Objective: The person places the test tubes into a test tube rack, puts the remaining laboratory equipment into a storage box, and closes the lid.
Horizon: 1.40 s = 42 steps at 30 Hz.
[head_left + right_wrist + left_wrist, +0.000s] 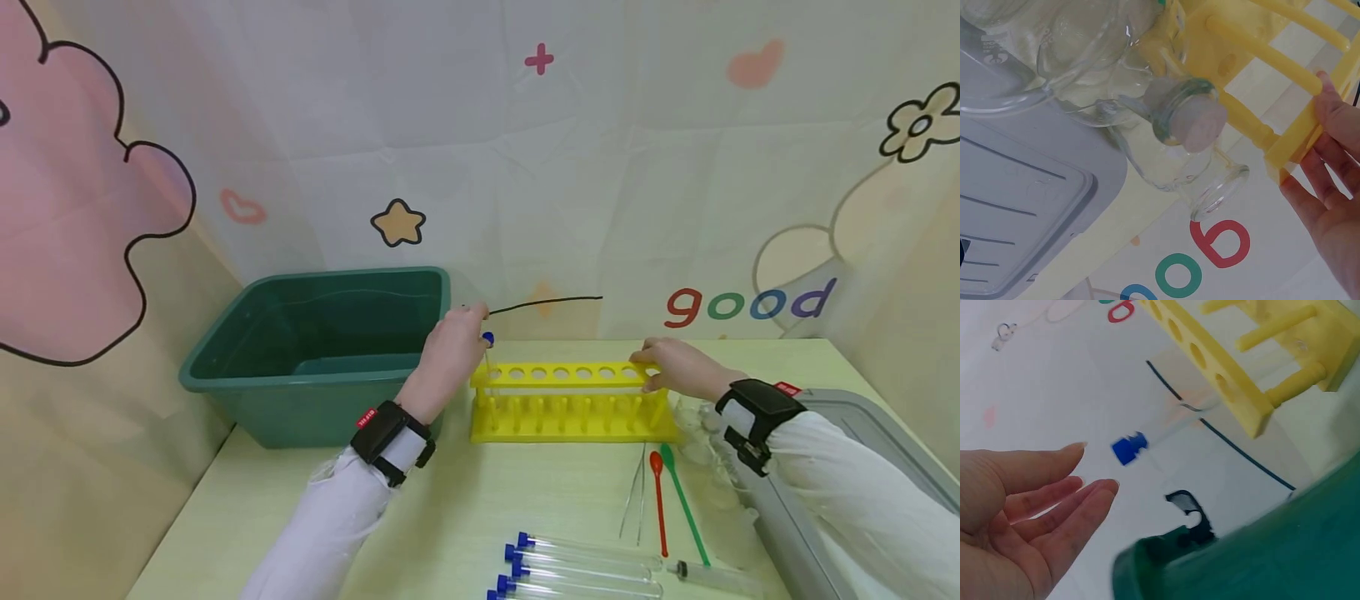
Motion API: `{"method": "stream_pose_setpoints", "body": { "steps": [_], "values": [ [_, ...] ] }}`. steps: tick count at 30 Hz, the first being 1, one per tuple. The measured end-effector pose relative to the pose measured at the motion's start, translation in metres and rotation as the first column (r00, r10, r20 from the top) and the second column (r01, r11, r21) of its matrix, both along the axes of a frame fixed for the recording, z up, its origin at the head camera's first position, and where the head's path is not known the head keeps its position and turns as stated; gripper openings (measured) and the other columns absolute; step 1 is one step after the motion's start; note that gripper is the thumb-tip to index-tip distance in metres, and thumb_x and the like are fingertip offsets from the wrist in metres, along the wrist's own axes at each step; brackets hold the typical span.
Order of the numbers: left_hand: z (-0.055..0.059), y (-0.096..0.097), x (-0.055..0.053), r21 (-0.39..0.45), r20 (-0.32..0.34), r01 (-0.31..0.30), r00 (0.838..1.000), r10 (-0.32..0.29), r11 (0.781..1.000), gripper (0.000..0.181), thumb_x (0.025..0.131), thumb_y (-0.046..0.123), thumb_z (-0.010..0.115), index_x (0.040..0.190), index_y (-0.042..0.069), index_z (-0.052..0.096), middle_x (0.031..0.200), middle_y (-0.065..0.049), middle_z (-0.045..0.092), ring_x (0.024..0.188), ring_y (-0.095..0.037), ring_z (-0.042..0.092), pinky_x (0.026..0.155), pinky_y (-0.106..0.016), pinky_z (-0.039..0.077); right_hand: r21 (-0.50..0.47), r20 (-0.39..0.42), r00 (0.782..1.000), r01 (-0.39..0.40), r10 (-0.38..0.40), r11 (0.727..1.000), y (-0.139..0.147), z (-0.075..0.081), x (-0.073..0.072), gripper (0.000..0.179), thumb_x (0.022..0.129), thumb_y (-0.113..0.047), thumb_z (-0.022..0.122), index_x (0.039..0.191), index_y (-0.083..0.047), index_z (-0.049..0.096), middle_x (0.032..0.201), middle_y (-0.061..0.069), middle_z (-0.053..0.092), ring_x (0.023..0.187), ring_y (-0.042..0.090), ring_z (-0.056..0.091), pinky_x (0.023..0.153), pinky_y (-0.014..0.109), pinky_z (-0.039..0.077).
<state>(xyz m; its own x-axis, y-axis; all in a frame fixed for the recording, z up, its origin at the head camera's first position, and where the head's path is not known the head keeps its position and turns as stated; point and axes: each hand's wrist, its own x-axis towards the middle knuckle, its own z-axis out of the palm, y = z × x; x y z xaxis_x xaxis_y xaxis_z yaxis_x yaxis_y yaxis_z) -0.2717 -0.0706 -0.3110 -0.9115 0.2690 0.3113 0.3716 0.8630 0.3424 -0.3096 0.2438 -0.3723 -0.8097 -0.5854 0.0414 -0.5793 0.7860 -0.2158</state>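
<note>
A clear test tube with a blue cap stands in the leftmost hole of the yellow test tube rack. My left hand is beside that cap; in the left wrist view its fingers are spread slightly and apart from the tube. At the rack's other end, my right hand grips the top bar, with the thumb on one side and the fingers on the other. The rack's remaining holes hold no tubes.
A green tub stands left of the rack. Several blue-capped tubes, a syringe, tweezers, a red spoon and a green spoon lie in front. Glassware and a grey tray sit at right.
</note>
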Motion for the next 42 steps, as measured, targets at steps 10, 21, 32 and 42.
{"method": "stream_pose_setpoints", "body": {
  "steps": [10,21,32,42],
  "values": [
    [-0.001,0.000,0.047,0.002,-0.147,0.101,0.984,-0.100,0.995,0.019,0.078,0.002,0.068,0.096,0.003,0.062,0.086,-0.008,0.055,0.070,-0.018,0.051,0.061,-0.022,0.045,0.007,0.019,0.999,0.026,-0.026,1.000,0.000,-0.001,-0.003,0.041,0.067,-0.002,0.076,0.105,0.007,0.063,0.086,0.008,0.056,0.076,0.024,0.051,0.069,0.034,0.047],
    [-0.024,0.000,0.072,-0.167,-0.184,0.325,0.917,-0.353,0.931,0.020,0.076,0.013,0.073,0.093,0.007,0.066,0.086,-0.003,0.058,0.071,-0.013,0.052,0.058,-0.012,0.040,0.004,0.003,1.000,0.017,-0.017,1.000,0.001,-0.002,-0.002,0.041,0.067,-0.002,0.076,0.104,0.007,0.063,0.085,0.007,0.055,0.076,0.025,0.051,0.069,0.034,0.046],
    [-0.064,-0.005,0.108,-0.271,0.024,0.528,0.839,-0.543,0.805,0.013,0.078,0.022,0.072,0.088,0.015,0.066,0.076,0.008,0.054,0.062,-0.001,0.045,0.055,-0.007,0.035,-0.009,-0.008,1.000,0.008,-0.008,1.000,0.000,0.000,0.001,0.040,0.066,-0.001,0.076,0.103,0.008,0.063,0.084,0.007,0.055,0.075,0.026,0.051,0.068,0.034,0.046],
    [-0.101,-0.003,0.144,-0.306,0.063,0.693,0.699,-0.713,0.653,0.008,0.084,0.021,0.064,0.080,0.016,0.059,0.067,0.012,0.038,0.060,0.003,0.032,0.046,-0.008,0.027,0.001,0.020,0.999,0.033,-0.033,0.999,-0.002,0.001,0.002,0.041,0.067,-0.002,0.076,0.104,0.007,0.063,0.085,0.007,0.055,0.076,0.026,0.051,0.068,0.034,0.046]
  ]
}}
